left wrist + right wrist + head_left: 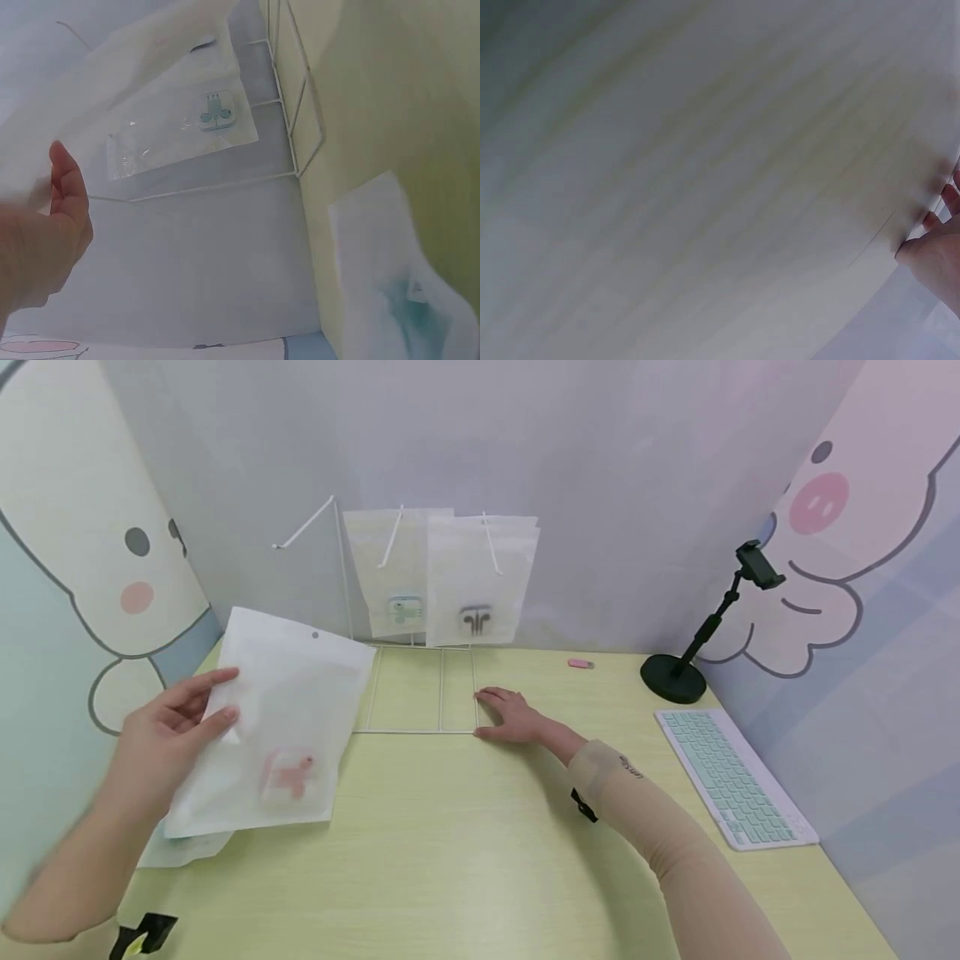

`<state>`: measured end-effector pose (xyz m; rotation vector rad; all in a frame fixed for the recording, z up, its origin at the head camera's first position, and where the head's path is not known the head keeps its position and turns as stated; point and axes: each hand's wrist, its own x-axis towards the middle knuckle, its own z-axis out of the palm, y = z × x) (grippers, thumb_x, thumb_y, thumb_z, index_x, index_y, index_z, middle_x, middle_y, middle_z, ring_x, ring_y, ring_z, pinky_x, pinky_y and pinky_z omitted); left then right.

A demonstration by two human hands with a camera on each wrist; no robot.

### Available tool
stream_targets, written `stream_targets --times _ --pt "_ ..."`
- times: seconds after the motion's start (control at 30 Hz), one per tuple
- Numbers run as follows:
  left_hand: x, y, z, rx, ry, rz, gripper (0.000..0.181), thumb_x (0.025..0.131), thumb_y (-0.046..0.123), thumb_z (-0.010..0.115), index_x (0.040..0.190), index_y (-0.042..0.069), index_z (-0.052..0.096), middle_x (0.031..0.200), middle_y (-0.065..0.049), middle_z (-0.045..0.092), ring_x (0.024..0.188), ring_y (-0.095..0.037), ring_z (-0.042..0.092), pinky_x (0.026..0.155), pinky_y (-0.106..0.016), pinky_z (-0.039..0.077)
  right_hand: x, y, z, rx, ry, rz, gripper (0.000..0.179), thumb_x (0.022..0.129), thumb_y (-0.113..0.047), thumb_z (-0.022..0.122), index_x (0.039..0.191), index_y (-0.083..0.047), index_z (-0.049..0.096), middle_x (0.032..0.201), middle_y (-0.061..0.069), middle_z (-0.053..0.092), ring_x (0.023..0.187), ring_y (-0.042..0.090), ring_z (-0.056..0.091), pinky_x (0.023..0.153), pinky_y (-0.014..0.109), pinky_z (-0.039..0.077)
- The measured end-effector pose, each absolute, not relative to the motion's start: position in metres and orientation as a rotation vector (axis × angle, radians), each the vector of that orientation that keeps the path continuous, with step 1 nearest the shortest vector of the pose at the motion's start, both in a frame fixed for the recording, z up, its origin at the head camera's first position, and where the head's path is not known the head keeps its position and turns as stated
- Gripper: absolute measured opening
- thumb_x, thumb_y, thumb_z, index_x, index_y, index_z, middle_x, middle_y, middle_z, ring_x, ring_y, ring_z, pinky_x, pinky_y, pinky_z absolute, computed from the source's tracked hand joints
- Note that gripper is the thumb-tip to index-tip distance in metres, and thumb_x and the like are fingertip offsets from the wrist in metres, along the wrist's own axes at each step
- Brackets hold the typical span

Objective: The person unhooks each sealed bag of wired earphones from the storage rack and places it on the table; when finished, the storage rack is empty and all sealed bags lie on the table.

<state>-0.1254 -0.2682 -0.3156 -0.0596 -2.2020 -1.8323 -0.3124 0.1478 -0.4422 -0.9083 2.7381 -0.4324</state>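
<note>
Bright head view, soft shadow on table (420, 877); wrist views hazy, right one dimmest.

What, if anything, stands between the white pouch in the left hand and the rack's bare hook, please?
Nothing visible does: the head view shows open space between the pouch, in the left hand, and the bare hook. The two hanging pouches are right of it, and the right hand is at the rack's base.

Beige sleeves (678, 860), small dark lettering (631, 767), black wrist pieces (583, 806), perhaps straps
</note>
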Motion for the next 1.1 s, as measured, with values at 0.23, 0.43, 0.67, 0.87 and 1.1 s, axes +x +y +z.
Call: stream_targets --times 0.23,0.43,0.67,0.87,1.1 --pt "-0.12 -0.276 -0.34 0.041 -2.457 -1.625 0.046 0.088 0.016 0.067 0.132 0.02 0.057 0.103 0.03 0.059 0.081 0.012 0.055 0.062 -0.006 0.045 -0.311 0.147 -0.442 -0.909 2.735 -0.43 0.076 0.089 -0.047 0.06 0.149 -0.013 0.028 0.154 0.01 0.025 0.142 0.032 0.019 0.113 0.06 0.01" --pt "-0.12 -0.278 -0.358 0.064 -2.532 -1.582 0.046 0.089 0.022 0.066 0.134 0.019 0.055 0.108 0.032 0.051 0.084 0.012 0.049 0.063 -0.005 0.043 -0.312 0.147 -0.442 -0.915 2.737 -0.431 0.076 0.089 -0.047 0.059 0.149 -0.012 0.028 0.154 0.011 0.026 0.142 0.032 0.02 0.112 0.06 0.011" --pt "-0.127 -0.283 -0.374 0.006 -2.64 -1.45 0.054 0.087 0.024 0.069 0.137 0.01 0.051 0.131 0.008 0.051 0.096 0.019 0.045 0.07 -0.001 0.041 -0.313 0.147 -0.44 -0.924 2.744 -0.447 0.075 0.089 -0.046 0.06 0.148 -0.011 0.029 0.153 0.013 0.027 0.142 0.033 0.021 0.112 0.061 0.011" --pt "-0.131 -0.283 -0.38 -0.022 -2.839 -1.215 0.065 0.084 0.034 0.072 0.138 0.008 0.048 0.139 -0.031 0.041 0.115 -0.034 0.051 0.07 0.001 0.032 -0.313 0.148 -0.439 -0.909 2.726 -0.434 0.077 0.089 -0.048 0.059 0.149 -0.012 0.027 0.154 0.011 0.025 0.143 0.031 0.019 0.113 0.06 0.009" --pt "-0.135 -0.283 -0.388 -0.136 -2.982 -1.106 0.081 0.078 0.03 0.077 0.142 -0.001 0.038 0.138 -0.035 0.037 0.115 -0.055 0.044 0.093 -0.061 0.039 -0.312 0.147 -0.439 -0.903 2.725 -0.431 0.076 0.09 -0.048 0.058 0.149 -0.013 0.027 0.154 0.01 0.024 0.143 0.031 0.019 0.113 0.059 0.009"
